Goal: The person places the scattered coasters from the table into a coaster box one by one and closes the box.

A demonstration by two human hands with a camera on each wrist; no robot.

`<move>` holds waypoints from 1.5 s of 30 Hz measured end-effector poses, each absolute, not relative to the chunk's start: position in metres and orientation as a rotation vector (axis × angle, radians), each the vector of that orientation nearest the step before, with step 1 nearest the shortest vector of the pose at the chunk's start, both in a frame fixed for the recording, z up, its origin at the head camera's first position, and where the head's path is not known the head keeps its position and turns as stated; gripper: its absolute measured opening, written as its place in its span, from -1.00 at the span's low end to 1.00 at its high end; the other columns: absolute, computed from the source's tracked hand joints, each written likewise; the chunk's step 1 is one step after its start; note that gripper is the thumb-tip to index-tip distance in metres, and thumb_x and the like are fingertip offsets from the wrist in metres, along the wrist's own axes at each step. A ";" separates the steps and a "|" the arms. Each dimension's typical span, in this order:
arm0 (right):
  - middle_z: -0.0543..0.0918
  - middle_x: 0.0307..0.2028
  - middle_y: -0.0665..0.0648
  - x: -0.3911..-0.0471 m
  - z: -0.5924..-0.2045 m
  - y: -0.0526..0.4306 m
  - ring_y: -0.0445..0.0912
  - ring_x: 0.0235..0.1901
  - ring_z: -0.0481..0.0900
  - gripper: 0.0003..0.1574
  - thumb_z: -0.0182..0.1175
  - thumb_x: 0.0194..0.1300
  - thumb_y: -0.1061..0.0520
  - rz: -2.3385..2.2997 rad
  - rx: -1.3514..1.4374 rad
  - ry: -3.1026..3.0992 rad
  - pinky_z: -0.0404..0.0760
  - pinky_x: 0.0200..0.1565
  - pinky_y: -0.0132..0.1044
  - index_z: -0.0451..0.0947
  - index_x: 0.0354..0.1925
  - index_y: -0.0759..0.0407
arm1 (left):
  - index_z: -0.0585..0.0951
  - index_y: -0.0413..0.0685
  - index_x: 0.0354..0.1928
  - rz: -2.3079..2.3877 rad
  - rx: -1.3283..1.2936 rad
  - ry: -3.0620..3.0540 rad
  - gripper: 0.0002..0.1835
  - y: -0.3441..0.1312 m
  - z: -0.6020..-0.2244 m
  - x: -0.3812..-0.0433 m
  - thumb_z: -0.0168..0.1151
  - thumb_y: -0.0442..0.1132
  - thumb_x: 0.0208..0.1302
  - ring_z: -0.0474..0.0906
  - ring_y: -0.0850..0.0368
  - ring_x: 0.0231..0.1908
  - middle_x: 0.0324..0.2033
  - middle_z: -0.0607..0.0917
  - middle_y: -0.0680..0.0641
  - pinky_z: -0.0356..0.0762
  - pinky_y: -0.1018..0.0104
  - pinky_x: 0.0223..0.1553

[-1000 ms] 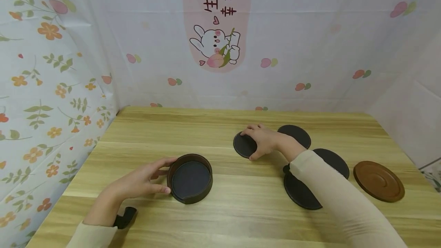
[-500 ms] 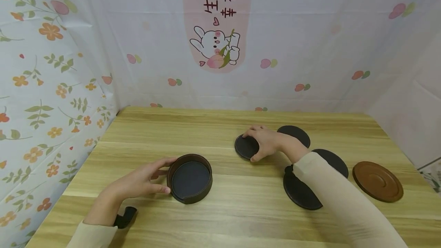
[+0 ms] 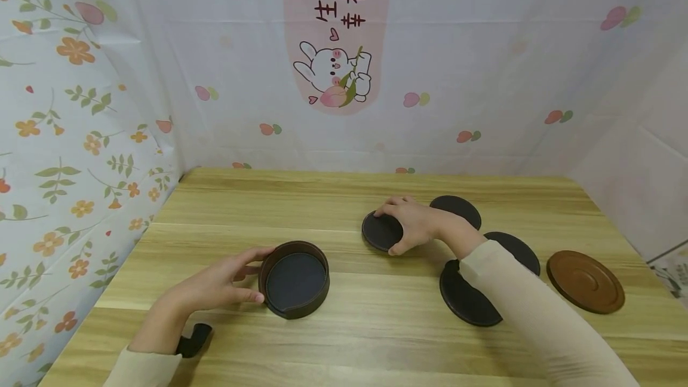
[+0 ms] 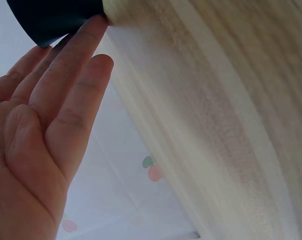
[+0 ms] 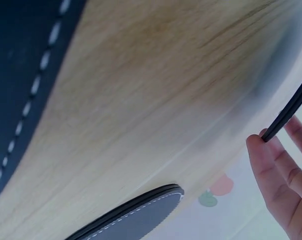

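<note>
1. backdrop (image 3: 484, 64): white cloth printed with flowers, fruit shapes and a rabbit; behind and left of the table (image 3: 355, 339).
2. table: light wood grain, fills the lower part of the head view.
3. right sleeve (image 3: 532, 315): cream, crosses the front black disc (image 3: 464, 300) and middle black disc (image 3: 516, 246), hiding part of both.
4. left hand (image 3: 223, 279): fingers fairly straight, thumb spread from them, touching the left outside of the round holder (image 3: 312, 305).
5. right hand (image 3: 411, 223): thumb and fingers pinching the held black disc (image 3: 378, 235) by its edge.
6. brown disc (image 3: 586, 282): far right, flat, raised ring at centre.
7. round holder: dark, left of table centre, opening up. can't tell if a disc lies inside.
8. front black disc, middle black disc, back black disc (image 3: 457, 212): flat on the table, right side.
9. held black disc: between round holder and back black disc; edge-on in the right wrist view, looks clear of the table.
10. black wrist piece (image 3: 194, 340): beside the left cuff.
</note>
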State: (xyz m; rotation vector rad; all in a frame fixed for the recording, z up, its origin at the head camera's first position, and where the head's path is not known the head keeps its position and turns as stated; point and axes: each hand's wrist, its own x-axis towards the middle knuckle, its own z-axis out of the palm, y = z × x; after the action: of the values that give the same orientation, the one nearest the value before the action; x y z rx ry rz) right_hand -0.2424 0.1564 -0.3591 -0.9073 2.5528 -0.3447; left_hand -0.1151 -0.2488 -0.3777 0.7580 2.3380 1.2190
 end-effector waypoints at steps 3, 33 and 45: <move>0.24 0.41 0.24 -0.240 -0.357 0.155 0.33 0.39 0.14 0.00 0.47 0.07 -0.12 -0.342 -0.932 2.558 0.40 0.22 0.25 0.30 0.41 0.01 | 0.16 -0.29 0.48 1.227 0.745 2.328 -0.11 -0.249 -0.379 -0.116 0.37 -0.07 0.25 0.37 -0.45 0.30 0.41 0.30 -0.42 0.33 -0.23 0.26; 0.21 0.42 0.14 -0.212 -0.344 0.110 0.07 0.29 0.21 0.04 0.42 0.03 -0.16 -0.315 -1.189 2.539 0.49 0.17 -0.02 0.27 0.44 -0.05 | 0.18 -0.29 0.47 1.237 0.762 2.334 -0.12 -0.248 -0.381 -0.116 0.37 -0.07 0.25 0.38 -0.45 0.30 0.40 0.31 -0.41 0.33 -0.22 0.26; 0.23 0.41 0.09 -0.203 -0.346 0.083 0.01 0.28 0.23 0.03 0.42 0.03 -0.18 -0.387 -1.263 2.505 0.50 0.18 -0.09 0.28 0.43 -0.09 | 0.19 -0.24 0.47 1.208 0.719 2.357 -0.14 -0.248 -0.377 -0.115 0.39 -0.10 0.25 0.40 -0.46 0.28 0.39 0.33 -0.41 0.33 -0.42 0.20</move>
State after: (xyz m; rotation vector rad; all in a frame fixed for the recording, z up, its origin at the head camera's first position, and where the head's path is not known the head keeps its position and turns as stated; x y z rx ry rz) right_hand -0.2033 0.0833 -0.3459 -1.2634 2.5051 -0.3866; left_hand -0.1151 -0.2481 -0.3773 0.7189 2.3572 1.2080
